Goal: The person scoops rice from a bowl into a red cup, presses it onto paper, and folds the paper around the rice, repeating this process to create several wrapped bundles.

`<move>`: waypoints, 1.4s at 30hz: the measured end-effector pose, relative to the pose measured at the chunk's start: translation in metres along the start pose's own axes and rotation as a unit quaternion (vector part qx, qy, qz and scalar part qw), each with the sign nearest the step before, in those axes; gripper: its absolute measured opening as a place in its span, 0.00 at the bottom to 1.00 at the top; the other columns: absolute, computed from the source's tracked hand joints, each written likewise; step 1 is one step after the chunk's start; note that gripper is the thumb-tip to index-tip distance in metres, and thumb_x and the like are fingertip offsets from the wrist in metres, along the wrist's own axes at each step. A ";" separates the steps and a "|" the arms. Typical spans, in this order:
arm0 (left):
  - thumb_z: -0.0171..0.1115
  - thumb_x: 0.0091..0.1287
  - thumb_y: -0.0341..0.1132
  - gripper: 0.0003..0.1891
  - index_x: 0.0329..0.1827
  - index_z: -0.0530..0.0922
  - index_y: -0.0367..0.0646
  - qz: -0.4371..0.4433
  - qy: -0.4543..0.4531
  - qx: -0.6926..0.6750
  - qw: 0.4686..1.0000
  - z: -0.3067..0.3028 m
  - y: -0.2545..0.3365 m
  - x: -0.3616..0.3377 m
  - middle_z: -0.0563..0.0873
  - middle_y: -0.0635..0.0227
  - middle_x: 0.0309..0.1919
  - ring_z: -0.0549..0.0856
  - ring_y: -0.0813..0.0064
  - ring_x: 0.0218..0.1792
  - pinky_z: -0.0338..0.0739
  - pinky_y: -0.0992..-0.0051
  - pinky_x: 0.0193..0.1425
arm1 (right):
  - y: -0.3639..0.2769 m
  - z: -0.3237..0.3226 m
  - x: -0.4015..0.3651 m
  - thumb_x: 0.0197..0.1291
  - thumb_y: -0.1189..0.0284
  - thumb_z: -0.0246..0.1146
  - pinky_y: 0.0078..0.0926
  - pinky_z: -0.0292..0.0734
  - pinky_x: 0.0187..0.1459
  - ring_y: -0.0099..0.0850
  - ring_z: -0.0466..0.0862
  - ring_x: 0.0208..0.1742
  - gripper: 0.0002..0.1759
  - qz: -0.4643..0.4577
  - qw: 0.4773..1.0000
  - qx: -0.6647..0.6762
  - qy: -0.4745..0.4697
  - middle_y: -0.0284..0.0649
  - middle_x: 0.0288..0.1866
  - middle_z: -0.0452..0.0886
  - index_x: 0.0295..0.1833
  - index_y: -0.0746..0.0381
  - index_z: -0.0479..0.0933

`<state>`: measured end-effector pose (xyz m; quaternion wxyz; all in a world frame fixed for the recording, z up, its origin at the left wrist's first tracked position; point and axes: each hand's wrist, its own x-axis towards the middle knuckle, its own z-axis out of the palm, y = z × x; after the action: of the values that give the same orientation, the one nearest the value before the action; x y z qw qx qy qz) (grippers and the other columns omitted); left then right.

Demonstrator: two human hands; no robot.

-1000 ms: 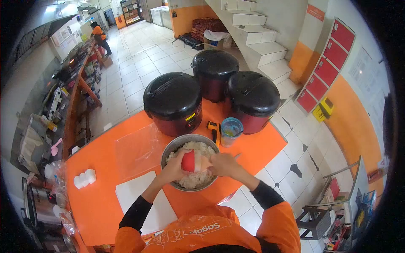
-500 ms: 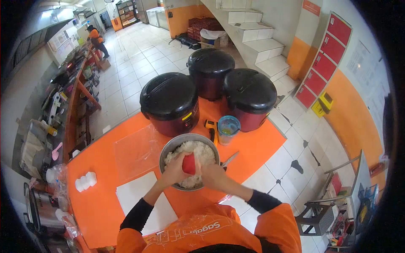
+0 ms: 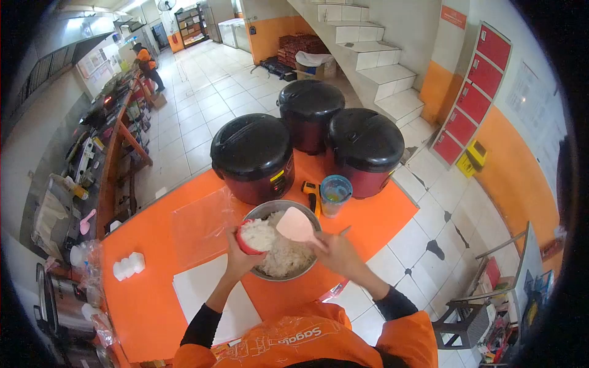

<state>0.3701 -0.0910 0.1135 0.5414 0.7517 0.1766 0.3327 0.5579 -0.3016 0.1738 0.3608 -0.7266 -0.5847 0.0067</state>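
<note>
My left hand (image 3: 241,257) is closed around a small red bowl (image 3: 250,250) heaped with white rice (image 3: 259,234), its open side turned up and toward the right. In my right hand (image 3: 336,253) is a pale pink rice paddle (image 3: 296,225), its broad blade raised just right of the bowl. Both are over a round metal pot (image 3: 305,270) holding more cooked rice (image 3: 285,256). A pair of scissors, mostly hidden by my right hand, shows only a tip (image 3: 345,230) beside the pot.
Three rice cookers (image 3: 253,147) with black lids stand behind the pot. A yellow-black handheld device (image 3: 311,195) and a blue-rimmed cup (image 3: 335,197) sit close by. White sheets (image 3: 215,300), clear plastic (image 3: 202,218) and white pieces (image 3: 129,266) lie leftward. A person (image 3: 147,64) stands at the far counter.
The red bowl has come up and left, turned so its heaped rice shows. My right hand has moved right, and the paddle blade is now visible above the pot.
</note>
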 end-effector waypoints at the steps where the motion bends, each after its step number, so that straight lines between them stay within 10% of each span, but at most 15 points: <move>1: 0.77 0.44 0.24 0.47 0.65 0.54 0.40 0.003 0.019 0.009 1.000 0.002 0.011 0.000 0.70 0.56 0.61 0.73 0.63 0.64 0.70 0.62 0.68 | 0.007 0.006 0.000 0.68 0.64 0.55 0.30 0.73 0.18 0.31 0.80 0.19 0.16 0.109 0.983 0.143 -0.046 0.41 0.24 0.80 0.53 0.63 0.73; 5: 0.75 0.45 0.23 0.47 0.66 0.52 0.38 0.008 0.058 0.038 0.998 0.011 0.014 -0.009 0.68 0.54 0.63 0.71 0.61 0.65 0.68 0.61 0.69 | 0.002 0.057 -0.028 0.71 0.59 0.50 0.27 0.66 0.14 0.24 0.70 0.16 0.18 0.330 0.774 0.520 -0.143 0.34 0.22 0.70 0.54 0.63 0.69; 7: 0.74 0.47 0.25 0.48 0.67 0.50 0.36 0.053 0.051 0.097 0.993 0.016 -0.001 -0.014 0.67 0.53 0.63 0.70 0.60 0.65 0.66 0.61 0.69 | -0.026 0.071 -0.028 0.72 0.57 0.49 0.24 0.61 0.10 0.21 0.65 0.11 0.19 0.329 0.768 0.526 -0.159 0.31 0.18 0.65 0.52 0.63 0.66; 13: 0.71 0.53 0.28 0.50 0.71 0.42 0.32 0.134 -0.038 0.285 0.948 0.010 0.000 -0.013 0.64 0.53 0.64 0.67 0.59 0.66 0.62 0.59 0.71 | -0.080 0.057 -0.013 0.72 0.64 0.48 0.25 0.64 0.10 0.24 0.68 0.11 0.12 0.310 0.844 0.381 -0.215 0.34 0.20 0.67 0.49 0.62 0.62; 18: 0.67 0.57 0.26 0.47 0.71 0.41 0.33 0.095 -0.062 0.153 0.982 -0.010 -0.035 -0.018 0.60 0.50 0.67 0.64 0.58 0.70 0.61 0.59 0.72 | -0.033 0.062 -0.008 0.71 0.65 0.49 0.26 0.65 0.11 0.26 0.70 0.12 0.11 0.227 0.862 0.360 -0.274 0.35 0.19 0.67 0.47 0.63 0.64; 21: 0.67 0.58 0.25 0.46 0.71 0.40 0.35 0.109 -0.065 0.079 0.989 -0.012 -0.012 -0.013 0.58 0.48 0.69 0.61 0.56 0.72 0.60 0.58 0.73 | -0.004 0.031 0.021 0.71 0.62 0.47 0.34 0.74 0.15 0.36 0.77 0.16 0.23 0.192 0.895 0.285 -0.284 0.53 0.33 0.78 0.61 0.70 0.64; 24: 0.68 0.58 0.26 0.48 0.70 0.38 0.37 0.131 -0.140 0.139 0.972 -0.014 0.000 -0.011 0.56 0.46 0.70 0.60 0.56 0.72 0.59 0.57 0.73 | -0.028 -0.005 0.047 0.70 0.65 0.51 0.27 0.67 0.12 0.30 0.73 0.13 0.15 0.269 0.877 0.300 -0.263 0.38 0.22 0.74 0.51 0.66 0.66; 26: 0.68 0.58 0.26 0.49 0.70 0.36 0.38 0.112 -0.123 0.175 0.970 -0.011 0.004 -0.012 0.56 0.47 0.69 0.61 0.55 0.72 0.59 0.56 0.73 | -0.026 0.066 0.012 0.70 0.65 0.51 0.31 0.69 0.14 0.36 0.74 0.13 0.15 0.018 0.980 0.196 -0.032 0.43 0.23 0.76 0.50 0.67 0.65; 28: 0.69 0.57 0.26 0.49 0.70 0.36 0.38 0.097 -0.113 0.188 0.971 -0.013 0.003 -0.009 0.57 0.47 0.69 0.62 0.56 0.71 0.60 0.56 0.73 | -0.038 0.081 0.010 0.70 0.66 0.50 0.36 0.71 0.16 0.42 0.75 0.14 0.15 -0.036 0.984 0.174 0.009 0.48 0.24 0.77 0.50 0.68 0.64; 33: 0.72 0.54 0.27 0.50 0.70 0.41 0.37 0.089 -0.033 0.123 0.988 -0.006 -0.012 -0.011 0.61 0.51 0.66 0.65 0.58 0.68 0.65 0.60 0.70 | -0.057 0.029 0.034 0.70 0.68 0.47 0.52 0.73 0.23 0.58 0.77 0.18 0.13 0.228 0.875 0.316 -0.287 0.60 0.25 0.77 0.50 0.69 0.62; 36: 0.74 0.50 0.26 0.50 0.70 0.46 0.39 -0.019 0.062 0.091 0.994 0.001 0.014 -0.008 0.62 0.54 0.65 0.68 0.61 0.66 0.68 0.62 0.68 | -0.040 0.029 0.032 0.68 0.70 0.48 0.55 0.74 0.26 0.60 0.80 0.23 0.14 0.107 0.952 0.225 -0.178 0.64 0.25 0.77 0.51 0.70 0.62; 42: 0.79 0.48 0.29 0.49 0.64 0.47 0.38 -0.048 -0.032 -0.026 0.998 -0.009 0.017 -0.012 0.64 0.55 0.63 0.69 0.64 0.66 0.71 0.65 0.66 | -0.065 0.053 0.000 0.64 0.73 0.50 0.53 0.77 0.34 0.59 0.83 0.33 0.26 0.154 0.959 0.078 -0.225 0.62 0.29 0.80 0.64 0.75 0.57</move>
<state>0.3542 -0.0980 0.1271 0.5810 0.7384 0.1866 0.2869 0.4799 -0.2702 0.1693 0.2704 -0.7572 -0.5293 0.2710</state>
